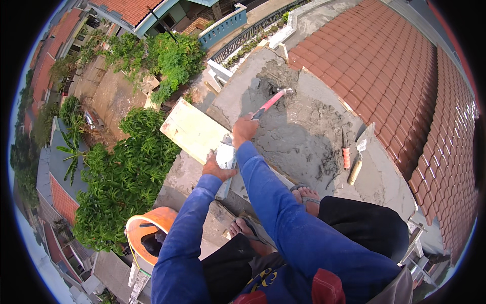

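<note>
My right hand is closed round the dark grip of a hammer. Its red handle slants up to the right, and the metal head is over the wet mortar. Just below it, my left hand grips the side of a whitish, angular chunk, thumb and fingers spread along it. What the chunk is made of I cannot tell. It sits at the near end of a pale wooden board lying along the roof edge. A narrow grey strip shows beneath that hand.
Grey wet mortar covers the slab to the right. A trowel and an orange-handled tool lie on it. Brown roof tiles rise beyond. An orange bucket stands at lower left. Past the left edge, trees grow far below.
</note>
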A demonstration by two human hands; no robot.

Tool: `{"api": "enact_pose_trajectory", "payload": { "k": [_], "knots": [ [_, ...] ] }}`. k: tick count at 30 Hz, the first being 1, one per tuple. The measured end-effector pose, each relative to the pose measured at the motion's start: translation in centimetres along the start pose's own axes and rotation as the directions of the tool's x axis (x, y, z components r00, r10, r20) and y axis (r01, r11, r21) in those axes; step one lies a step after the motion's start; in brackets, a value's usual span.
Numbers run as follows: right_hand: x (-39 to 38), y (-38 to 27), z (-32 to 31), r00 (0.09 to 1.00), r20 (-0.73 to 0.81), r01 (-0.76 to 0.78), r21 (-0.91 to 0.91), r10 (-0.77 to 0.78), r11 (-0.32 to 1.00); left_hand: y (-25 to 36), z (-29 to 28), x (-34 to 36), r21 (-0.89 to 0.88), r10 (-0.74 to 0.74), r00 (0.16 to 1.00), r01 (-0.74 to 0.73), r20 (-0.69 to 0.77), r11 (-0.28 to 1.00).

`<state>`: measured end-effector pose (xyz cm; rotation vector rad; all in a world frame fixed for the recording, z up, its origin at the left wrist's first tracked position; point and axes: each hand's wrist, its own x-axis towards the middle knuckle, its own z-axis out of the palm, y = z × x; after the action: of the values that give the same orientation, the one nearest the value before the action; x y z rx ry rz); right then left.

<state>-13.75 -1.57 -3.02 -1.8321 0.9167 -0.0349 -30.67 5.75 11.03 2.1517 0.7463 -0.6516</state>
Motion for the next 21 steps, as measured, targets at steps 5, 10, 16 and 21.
{"api": "enact_pose_trajectory", "payload": {
  "k": [5,10,16,21],
  "knots": [
    [-5.8,-6.3,-4.6,0.752,0.516,-0.524,0.090,0.410,0.847,-4.4,-0.1,-1.4,-0.025,-0.085,0.994,0.084,-0.069,0.996],
    [-7.1,-4.5,-7.9,0.992,0.128,-0.019,0.117,0.003,0.993,-4.2,-0.2,-1.4,-0.023,-0.104,0.993,0.102,-0.064,0.994],
    [-2.3,-3.6,-1.7,0.826,0.460,-0.376,0.018,0.326,0.927,-3.6,1.1,0.4,0.016,-0.008,0.998,0.009,-0.063,1.000],
    [-3.1,-7.1,-6.0,0.902,0.404,-0.228,0.155,0.149,0.961,-4.7,0.0,-0.9,-0.033,-0.027,0.999,0.026,-0.036,0.999]
  ]
}}
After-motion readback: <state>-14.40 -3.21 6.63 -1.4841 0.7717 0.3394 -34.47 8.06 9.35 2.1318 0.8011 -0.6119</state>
